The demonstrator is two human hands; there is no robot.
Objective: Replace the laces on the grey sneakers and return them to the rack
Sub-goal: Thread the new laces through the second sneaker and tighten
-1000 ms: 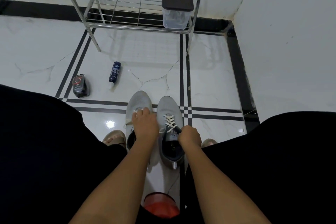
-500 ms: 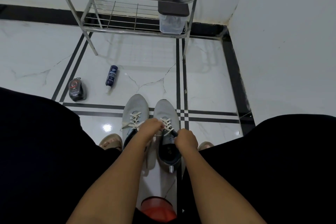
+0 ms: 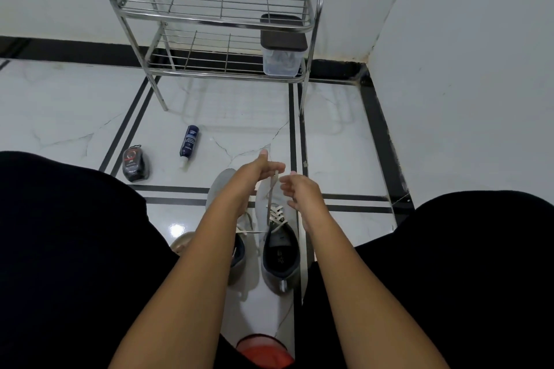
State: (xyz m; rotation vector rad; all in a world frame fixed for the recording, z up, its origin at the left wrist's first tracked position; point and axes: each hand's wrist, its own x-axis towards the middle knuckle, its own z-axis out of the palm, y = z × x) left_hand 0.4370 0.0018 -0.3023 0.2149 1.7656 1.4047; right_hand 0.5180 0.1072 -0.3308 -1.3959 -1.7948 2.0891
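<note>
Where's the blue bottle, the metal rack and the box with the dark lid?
blue bottle (image 3: 189,141), head view, label.
metal rack (image 3: 215,22), head view, top shelf's front rail.
box (image 3: 283,39), head view, dark lid.

Layout about the lace (image 3: 271,195) pinched in the left hand (image 3: 258,170).
The right hand (image 3: 296,189) lies just right of the pinch. The right sneaker (image 3: 280,252) sits below the pinch, the lace running down into it; the left sneaker (image 3: 217,192) lies to its left, under the left forearm. The bottle (image 3: 189,142) lies on the floor left of the pinch, the pouch (image 3: 135,164) farther left. The rack (image 3: 215,18) stands beyond, with a lidded box (image 3: 283,52) on the right end of its lower shelf.
</note>
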